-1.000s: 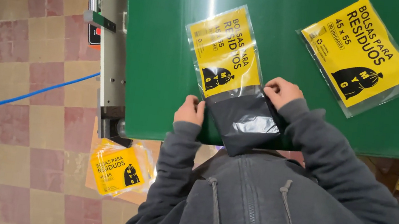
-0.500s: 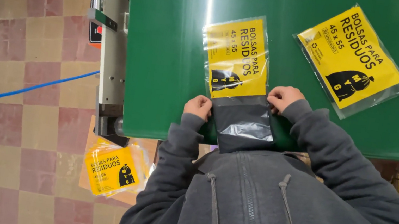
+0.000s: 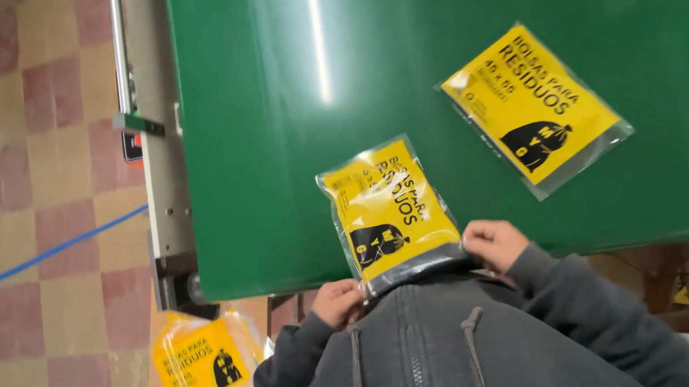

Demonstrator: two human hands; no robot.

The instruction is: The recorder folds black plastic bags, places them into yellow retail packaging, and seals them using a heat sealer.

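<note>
— Where's the yellow packet (image 3: 387,214)?

— On the green table (image 3: 276,165), at its near edge. Its long axis runs away from the person, tilted left.

— And the hands?

— Both at its near end: left hand (image 3: 338,300) pinches the left corner, right hand (image 3: 493,243) fingers closed on the right corner. A second packet (image 3: 534,111) lies well apart.

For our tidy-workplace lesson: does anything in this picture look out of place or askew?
Yes. A yellow plastic packet lies on the tiled floor below the green table's corner, away from the rest. The packet held by the left hand and right hand sits tilted, as does another packet farther up.
</note>
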